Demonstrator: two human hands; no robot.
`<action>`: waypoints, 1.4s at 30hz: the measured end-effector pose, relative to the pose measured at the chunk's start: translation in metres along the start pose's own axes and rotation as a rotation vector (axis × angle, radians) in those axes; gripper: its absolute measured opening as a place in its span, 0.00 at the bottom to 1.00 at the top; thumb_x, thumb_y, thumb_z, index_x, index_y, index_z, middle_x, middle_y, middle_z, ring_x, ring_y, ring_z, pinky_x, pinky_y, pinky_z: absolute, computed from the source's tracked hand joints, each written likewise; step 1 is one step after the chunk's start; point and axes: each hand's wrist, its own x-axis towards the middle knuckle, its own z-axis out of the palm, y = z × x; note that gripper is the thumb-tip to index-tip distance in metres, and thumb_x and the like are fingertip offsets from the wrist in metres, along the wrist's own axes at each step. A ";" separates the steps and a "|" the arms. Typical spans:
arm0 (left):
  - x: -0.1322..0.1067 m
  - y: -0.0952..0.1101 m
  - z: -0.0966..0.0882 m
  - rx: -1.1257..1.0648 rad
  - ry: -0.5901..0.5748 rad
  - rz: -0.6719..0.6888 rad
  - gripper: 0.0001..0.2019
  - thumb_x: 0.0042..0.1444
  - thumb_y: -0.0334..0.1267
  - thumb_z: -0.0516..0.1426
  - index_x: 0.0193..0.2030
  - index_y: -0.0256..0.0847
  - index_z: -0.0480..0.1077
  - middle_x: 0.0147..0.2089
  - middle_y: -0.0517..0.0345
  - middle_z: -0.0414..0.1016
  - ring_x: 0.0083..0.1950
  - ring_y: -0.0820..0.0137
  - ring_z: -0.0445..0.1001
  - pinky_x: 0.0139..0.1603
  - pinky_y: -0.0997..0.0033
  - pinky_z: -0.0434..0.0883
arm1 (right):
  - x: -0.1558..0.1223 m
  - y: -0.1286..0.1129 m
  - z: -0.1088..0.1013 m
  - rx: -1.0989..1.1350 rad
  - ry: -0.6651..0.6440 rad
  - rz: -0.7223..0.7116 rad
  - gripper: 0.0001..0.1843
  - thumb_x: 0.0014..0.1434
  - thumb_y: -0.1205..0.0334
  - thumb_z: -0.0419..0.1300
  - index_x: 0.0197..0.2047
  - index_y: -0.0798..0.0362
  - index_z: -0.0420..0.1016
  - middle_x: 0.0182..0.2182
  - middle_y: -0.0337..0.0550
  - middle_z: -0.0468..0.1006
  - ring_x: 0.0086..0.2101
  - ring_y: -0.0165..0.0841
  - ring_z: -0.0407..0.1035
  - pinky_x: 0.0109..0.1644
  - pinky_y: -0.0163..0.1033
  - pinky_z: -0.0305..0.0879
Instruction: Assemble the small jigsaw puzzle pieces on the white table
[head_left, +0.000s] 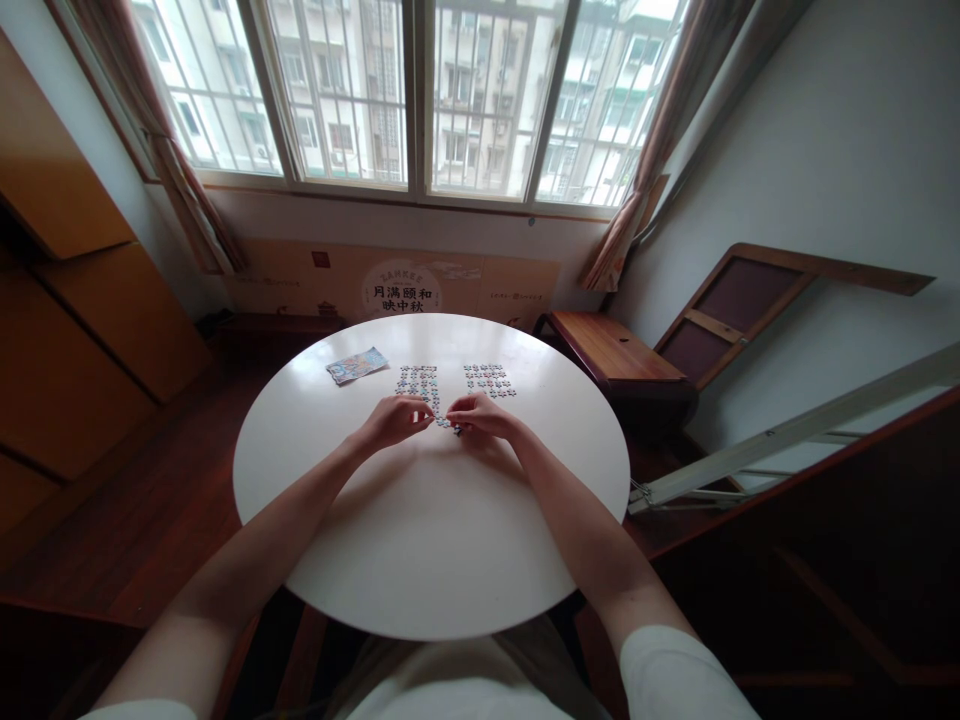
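Observation:
Small jigsaw puzzle pieces lie on the white round table (pixel 405 540), spread out in two groups. The left group of pieces (pixel 418 376) sits just beyond my left hand (pixel 399 420), whose thumb and fingers are pinched at its lower end. My right hand (pixel 480 414) is also closed in a pinch, with its fingertips close to those of the left. Between the fingertips are a few small jigsaw pieces (pixel 443 422), partly covered by the fingers. The right group of pieces (pixel 489 380) lies in rows beyond my right hand. A colourful picture sheet (pixel 358 366) rests at the left.
A wooden-topped side table (pixel 615 345) stands beyond the table's right edge, near a leaning wooden frame (pixel 739 310). Cabinets (pixel 97 330) line the left side. Behind the table, a printed cardboard panel (pixel 517 285) stands under the barred window (pixel 409 100).

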 end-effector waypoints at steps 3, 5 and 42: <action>0.000 0.000 0.000 0.004 0.006 -0.006 0.09 0.57 0.39 0.56 0.35 0.44 0.78 0.32 0.60 0.78 0.30 0.74 0.72 0.32 0.77 0.66 | -0.001 -0.002 0.001 0.000 0.004 0.010 0.20 0.46 0.49 0.69 0.32 0.60 0.78 0.23 0.40 0.74 0.22 0.24 0.61 0.26 0.32 0.56; 0.000 0.000 0.000 -0.001 0.012 -0.006 0.09 0.57 0.40 0.56 0.35 0.44 0.78 0.32 0.60 0.78 0.30 0.74 0.72 0.32 0.77 0.66 | 0.000 -0.002 0.001 0.001 -0.002 0.008 0.20 0.46 0.49 0.69 0.32 0.60 0.78 0.23 0.40 0.74 0.22 0.24 0.61 0.25 0.31 0.56; 0.001 0.000 0.000 -0.008 0.055 0.002 0.07 0.55 0.36 0.56 0.32 0.42 0.77 0.29 0.61 0.77 0.28 0.74 0.72 0.31 0.77 0.66 | 0.002 0.000 0.001 -0.002 0.009 0.033 0.19 0.46 0.51 0.69 0.34 0.59 0.79 0.25 0.41 0.75 0.23 0.24 0.63 0.25 0.32 0.57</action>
